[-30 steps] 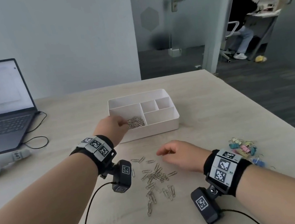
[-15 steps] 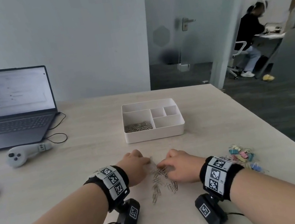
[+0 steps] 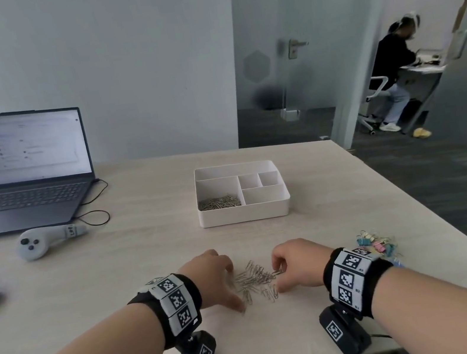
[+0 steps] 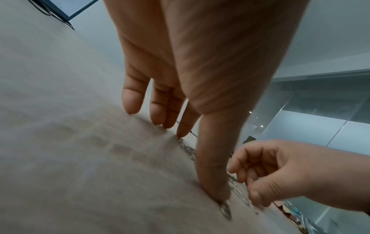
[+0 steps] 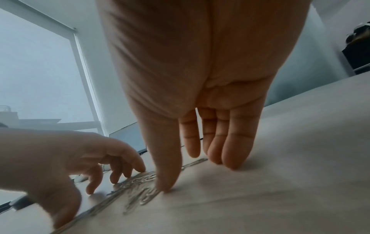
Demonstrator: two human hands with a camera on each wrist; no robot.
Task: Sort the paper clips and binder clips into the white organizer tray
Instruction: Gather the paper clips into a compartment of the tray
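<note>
Both hands have drawn apart: left hand (image 3: 213, 280) fingers spread, right hand (image 3: 299, 263) curled, flanking the bunched paper clips (image 3: 255, 279) on the table (image 3: 146, 254).

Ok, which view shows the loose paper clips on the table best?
The head view: the loose paper clips lie unobstructed between the left hand and right hand. The right wrist view shows them blurred beneath the fingertips; the left wrist view shows only a few beside the thumb.

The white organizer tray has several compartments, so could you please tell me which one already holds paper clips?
The large near-left compartment of the white organizer tray holds them; the others look empty.
</note>
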